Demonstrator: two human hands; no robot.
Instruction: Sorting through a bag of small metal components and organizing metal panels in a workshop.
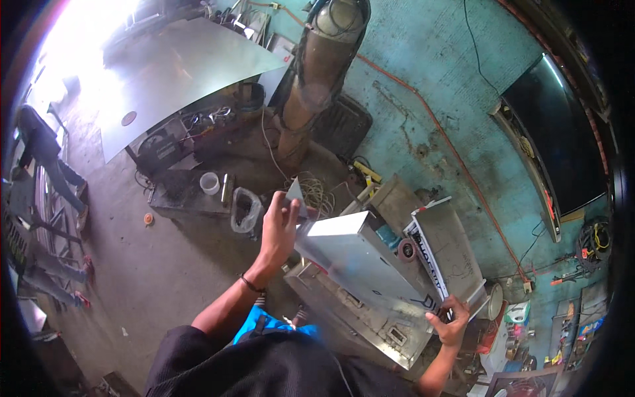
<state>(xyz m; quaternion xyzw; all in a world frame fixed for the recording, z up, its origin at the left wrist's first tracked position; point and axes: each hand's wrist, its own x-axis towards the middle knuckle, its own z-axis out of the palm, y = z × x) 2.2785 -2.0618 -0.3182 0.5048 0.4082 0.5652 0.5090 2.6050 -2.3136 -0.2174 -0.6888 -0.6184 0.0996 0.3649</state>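
A long, pale sheet-metal box (367,261) lies tilted across the front of me, with black marks near its right end. My left hand (281,225) is closed at the box's left end, beside a small pointed metal flap (296,192); its fingertips are partly hidden. At the opposite end, my right hand (451,322) pinches the box's corner between thumb and fingers. Underneath is a worn metal-topped bench (344,308). Behind the box sit a roll of tape (407,249) and a teal object (387,235) that I cannot identify.
A large metal sheet (192,63) spreads over the far left, near a thick pillar (317,73). A dark low bench (188,198) carries a white cup (210,183). Coiled cable (316,197) lies beyond the box. People's legs (66,182) show at far left.
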